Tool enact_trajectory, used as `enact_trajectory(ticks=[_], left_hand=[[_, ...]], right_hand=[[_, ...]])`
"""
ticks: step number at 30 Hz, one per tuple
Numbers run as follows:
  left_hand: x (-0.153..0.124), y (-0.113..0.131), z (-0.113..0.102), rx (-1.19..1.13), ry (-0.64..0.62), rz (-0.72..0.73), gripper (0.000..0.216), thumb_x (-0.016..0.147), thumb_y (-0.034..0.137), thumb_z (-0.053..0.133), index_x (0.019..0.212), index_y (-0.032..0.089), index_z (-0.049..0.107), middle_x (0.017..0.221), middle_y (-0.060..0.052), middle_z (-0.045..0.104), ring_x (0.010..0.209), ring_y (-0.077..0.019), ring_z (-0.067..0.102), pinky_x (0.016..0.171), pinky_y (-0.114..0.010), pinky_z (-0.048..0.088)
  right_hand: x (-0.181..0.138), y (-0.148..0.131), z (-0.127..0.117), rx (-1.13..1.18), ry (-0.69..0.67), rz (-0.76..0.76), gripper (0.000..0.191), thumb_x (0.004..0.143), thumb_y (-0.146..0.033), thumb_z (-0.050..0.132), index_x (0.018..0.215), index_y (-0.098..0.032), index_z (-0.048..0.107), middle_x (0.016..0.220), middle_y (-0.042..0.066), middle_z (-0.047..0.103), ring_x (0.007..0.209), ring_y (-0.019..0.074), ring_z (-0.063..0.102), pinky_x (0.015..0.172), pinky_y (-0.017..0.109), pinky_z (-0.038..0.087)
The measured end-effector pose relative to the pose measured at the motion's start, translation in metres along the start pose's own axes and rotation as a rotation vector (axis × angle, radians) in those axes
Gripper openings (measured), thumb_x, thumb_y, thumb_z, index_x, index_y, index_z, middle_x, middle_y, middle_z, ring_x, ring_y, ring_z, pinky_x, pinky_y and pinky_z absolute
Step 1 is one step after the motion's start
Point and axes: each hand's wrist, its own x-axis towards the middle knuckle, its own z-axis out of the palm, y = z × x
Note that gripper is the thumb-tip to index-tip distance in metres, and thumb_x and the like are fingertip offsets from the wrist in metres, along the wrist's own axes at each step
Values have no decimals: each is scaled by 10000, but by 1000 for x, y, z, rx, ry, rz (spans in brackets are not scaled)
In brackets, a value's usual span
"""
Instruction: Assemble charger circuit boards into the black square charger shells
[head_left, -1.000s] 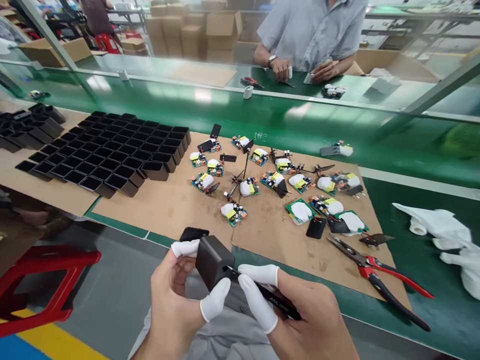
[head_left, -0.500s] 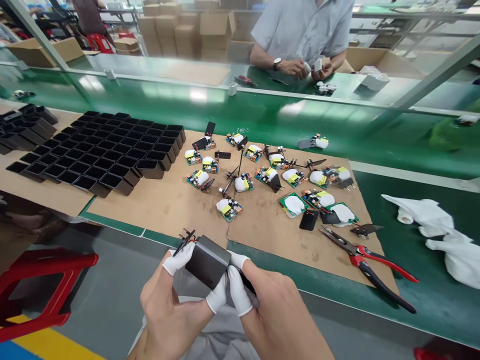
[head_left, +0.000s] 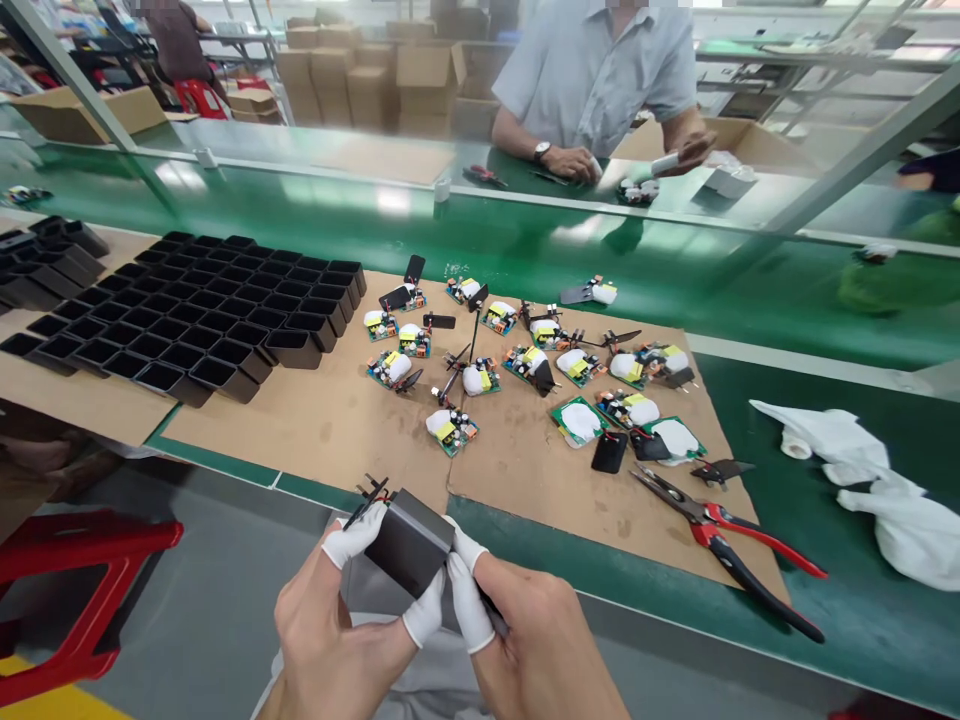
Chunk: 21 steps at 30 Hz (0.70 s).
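Both hands hold a small black box (head_left: 409, 540) up in the air, just in front of the near edge of the table (head_left: 885, 625). The left hand (head_left: 337, 635) has its fingers clamped on the box's left side and bottom. The right hand (head_left: 544, 650) has its fingers pressed tight on the right side.

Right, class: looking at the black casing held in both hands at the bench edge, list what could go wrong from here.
1. The black square plastic housing is pinched only by fingertips of the left hand and right hand, off the green bench; it might slip and drop.
2. At its far corner thin dark prongs stick out beside the left forefinger; pressure there could bend them.
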Motion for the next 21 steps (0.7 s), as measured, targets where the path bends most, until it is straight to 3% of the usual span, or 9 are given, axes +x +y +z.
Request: enact_trajectory(ticks=[3,7,10,13,16,18,21], left_hand=[[-1,-4,5,-66,-21,-59,412,845,335,975,1190,209,788,1006,-63,875,849,-243,865,816,-333,755],[10,-13,7,-395,-227,-451,459,838,290,980,1247,206,788,1072,-84,883,894,-236,871,838,-330,758],[21,-18,6,-699,-269,-760,489,834,368,998,1228,180,779,1090,-120,871,904,-244,862,844,-345,751],[28,-18,6,-885,-279,-934,609,790,460,1030,1253,178,751,1163,-152,855,973,-284,856,884,-398,743],[29,-17,6,-943,-306,-1019,674,736,471,1062,1252,193,730,1231,-161,850,1001,-302,852,901,-416,736],[29,-19,8,-915,-317,-1016,675,729,462,1062,1253,199,729,1261,-156,846,992,-293,849,888,-403,733],[31,-27,12,-726,-299,-791,581,802,424,1006,1272,205,742,1208,-122,834,985,-261,831,905,-385,726]], right_hand=[[-3,7,-1,-44,19,12,246,998,-127,474,809,-278,518,648,-22,664,514,162,587,528,273,346],[-8,23,-13,28,68,42,312,1146,-256,455,1122,-263,767,977,56,888,773,223,838,682,280,589],[-2,45,-26,-12,186,73,321,1183,-352,528,1350,-269,789,1263,85,902,1074,260,890,894,313,680],[18,71,-29,-191,336,108,298,1171,-382,585,1350,-266,794,1291,92,887,1096,284,877,894,355,685],[43,92,-20,-414,420,25,320,1194,-390,521,1206,-232,800,993,72,833,827,254,822,696,341,622],[53,101,-13,-508,499,-39,413,1212,-427,458,1115,-210,796,878,63,732,759,260,763,642,354,580],[56,103,-8,-515,614,-128,399,1207,-449,502,1192,-181,797,947,93,701,853,286,753,718,387,607]])
